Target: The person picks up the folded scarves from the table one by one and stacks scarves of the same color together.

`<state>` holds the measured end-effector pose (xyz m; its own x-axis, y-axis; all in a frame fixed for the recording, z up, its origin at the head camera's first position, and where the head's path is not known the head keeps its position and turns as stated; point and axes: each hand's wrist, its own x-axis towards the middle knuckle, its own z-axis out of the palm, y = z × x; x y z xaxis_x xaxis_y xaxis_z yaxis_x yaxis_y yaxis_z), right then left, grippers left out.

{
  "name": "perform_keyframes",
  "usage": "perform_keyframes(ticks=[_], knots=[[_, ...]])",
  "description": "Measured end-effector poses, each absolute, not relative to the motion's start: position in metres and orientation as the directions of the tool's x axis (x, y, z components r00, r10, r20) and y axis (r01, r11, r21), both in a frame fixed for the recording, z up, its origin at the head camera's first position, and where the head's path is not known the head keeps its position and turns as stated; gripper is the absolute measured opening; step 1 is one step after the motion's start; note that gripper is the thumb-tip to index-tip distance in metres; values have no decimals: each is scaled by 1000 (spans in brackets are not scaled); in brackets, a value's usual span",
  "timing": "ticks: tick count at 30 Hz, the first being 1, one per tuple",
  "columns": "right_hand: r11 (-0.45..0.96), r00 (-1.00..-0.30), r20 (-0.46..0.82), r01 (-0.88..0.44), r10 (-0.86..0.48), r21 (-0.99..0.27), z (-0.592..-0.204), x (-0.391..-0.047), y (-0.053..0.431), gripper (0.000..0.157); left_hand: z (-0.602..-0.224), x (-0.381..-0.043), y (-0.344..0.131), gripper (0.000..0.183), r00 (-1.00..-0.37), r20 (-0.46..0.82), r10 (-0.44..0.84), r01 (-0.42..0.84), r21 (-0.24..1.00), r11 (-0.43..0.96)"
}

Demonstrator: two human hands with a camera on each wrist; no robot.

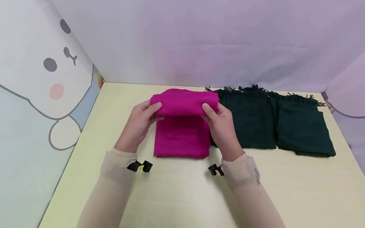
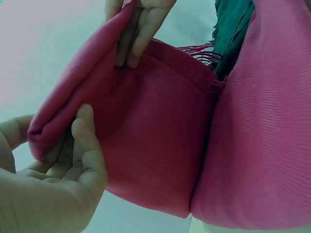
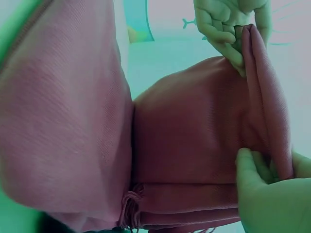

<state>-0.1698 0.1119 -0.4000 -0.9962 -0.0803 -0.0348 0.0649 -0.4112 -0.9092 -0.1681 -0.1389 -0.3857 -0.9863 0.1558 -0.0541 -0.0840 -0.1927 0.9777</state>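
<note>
A magenta fringed scarf [image 1: 182, 138], folded into a compact rectangle, has its near part on the table and its far part lifted in a rolled-over fold. My left hand [image 1: 139, 123] pinches the left end of that raised fold, thumb on top and fingers beneath. At the other end, my right hand [image 1: 224, 125] grips it the same way. In the left wrist view the doubled edge of the scarf [image 2: 146, 126] shows between both hands. Seen from the right wrist, the scarf [image 3: 189, 126] bends upward, its fringe low down.
Two folded dark green fringed scarves lie to the right: one scarf [image 1: 247, 125] beside the magenta one, the other scarf [image 1: 305, 128] further right. Their fringes point to the back edge of the pale table [image 1: 171, 200]. A printed curtain [image 1: 206, 35] hangs behind.
</note>
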Motion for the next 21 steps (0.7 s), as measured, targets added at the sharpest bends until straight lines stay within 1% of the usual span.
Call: perform_keyframes(ticks=[6, 12, 21], knots=[[-378, -989, -99, 135, -114, -916, -403, -153, 113, 45, -387, -153, -149, 43, -969, -113, 220, -139, 984, -108], [-327, -967, -210, 247, -143, -912, -407, -134, 111, 47, -398, -137, -157, 43, -950, -172, 259, -186, 982, -28], [-265, -936, -304, 343, -177, -901, -424, -113, 120, 44, -423, -118, -154, 44, -914, -263, 308, -285, 958, -30]])
